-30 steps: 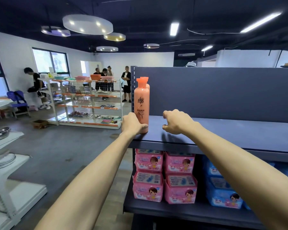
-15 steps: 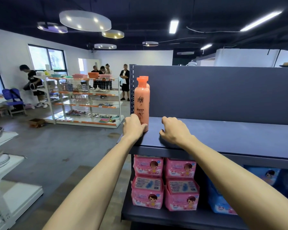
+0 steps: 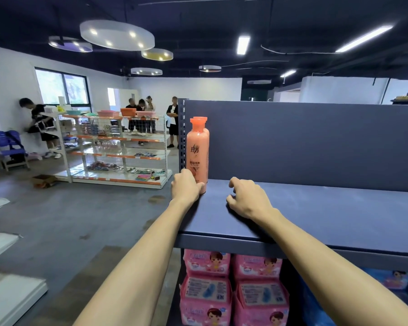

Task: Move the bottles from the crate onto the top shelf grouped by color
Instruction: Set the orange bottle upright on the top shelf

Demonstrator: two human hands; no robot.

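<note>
The pink bottle (image 3: 198, 151) stands upright at the top shelf's (image 3: 327, 208) left end. The left hand (image 3: 186, 187) wraps its base; the right hand (image 3: 247, 198) rests just beside, loosely curled and empty.

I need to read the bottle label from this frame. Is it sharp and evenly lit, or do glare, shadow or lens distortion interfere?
In the head view, the orange bottle is sharp, its label legible and free of glare; the ceiling strip light blows out white; the right hand throws a soft shadow on the top shelf; wide-angle distortion stretches the forearms toward the corners.
</note>
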